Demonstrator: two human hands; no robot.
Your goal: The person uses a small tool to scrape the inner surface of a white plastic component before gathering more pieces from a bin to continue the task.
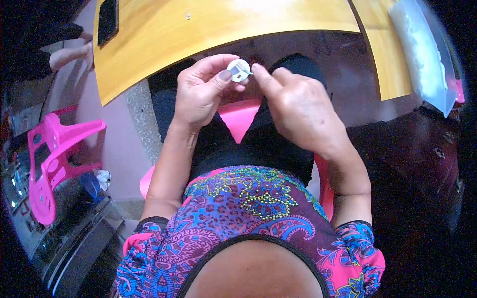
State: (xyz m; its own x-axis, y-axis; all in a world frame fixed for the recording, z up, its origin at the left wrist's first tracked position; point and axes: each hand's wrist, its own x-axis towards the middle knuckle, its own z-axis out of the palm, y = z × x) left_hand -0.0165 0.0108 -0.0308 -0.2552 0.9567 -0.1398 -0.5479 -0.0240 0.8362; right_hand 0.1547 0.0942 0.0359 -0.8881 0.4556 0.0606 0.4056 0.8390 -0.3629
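My left hand (201,92) is closed on a small round white plastic disc (238,70), its thumb on the face and its fingers round the edge. Raised bars and a small dark slot show on the disc. Just to the right, my right hand (300,102) has its fingers curled in, with the index fingertip close to the rim. A thin pale sliver (248,73) runs between that fingertip and the disc. Whether it is a separate piece in my right hand or part of the disc, I cannot make out. Both hands are above my lap, short of the table edge.
Ahead lies a yellow wooden table (238,25) with a dark phone (108,21) and a tiny object (188,16) on it. A clear bag of white pieces (422,54) lies far right. A pink plastic stool (52,159) is at left, near another person's bare limb (72,55).
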